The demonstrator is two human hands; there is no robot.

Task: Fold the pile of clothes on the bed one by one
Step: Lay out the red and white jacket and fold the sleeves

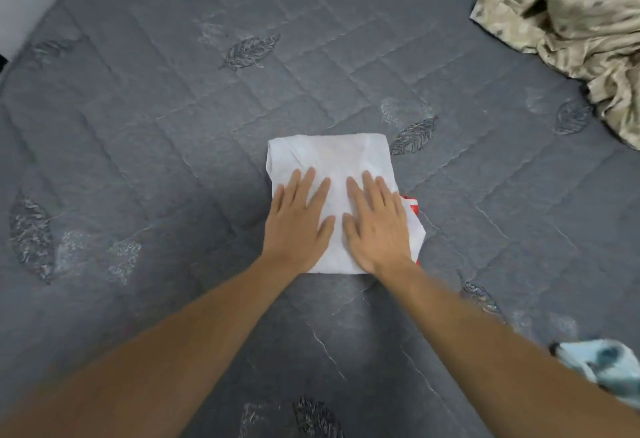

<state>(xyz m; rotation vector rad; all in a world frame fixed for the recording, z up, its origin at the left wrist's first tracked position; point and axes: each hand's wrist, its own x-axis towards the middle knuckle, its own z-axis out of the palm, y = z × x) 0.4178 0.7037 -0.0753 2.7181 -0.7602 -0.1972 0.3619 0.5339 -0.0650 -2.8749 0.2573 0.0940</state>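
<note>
Head view. A folded white garment lies flat near the middle of the bed, which is covered in a grey quilted spread with leaf motifs. Both hands rest on the garment's near half, palms down, side by side. Left hand: fingers straight and spread, pressing the cloth, grip released, nothing grasped. Right hand: same posture, fingers straight, flat on the cloth, grip released. The far half of the garment extends beyond the fingertips, uncovered. A red edge shows from under the garment just beside the right hand. A crumpled beige patterned cloth lies at the far right of the bed, well apart from the hands. A light blue fabric item sits at the near right edge, beside the right forearm.
</note>
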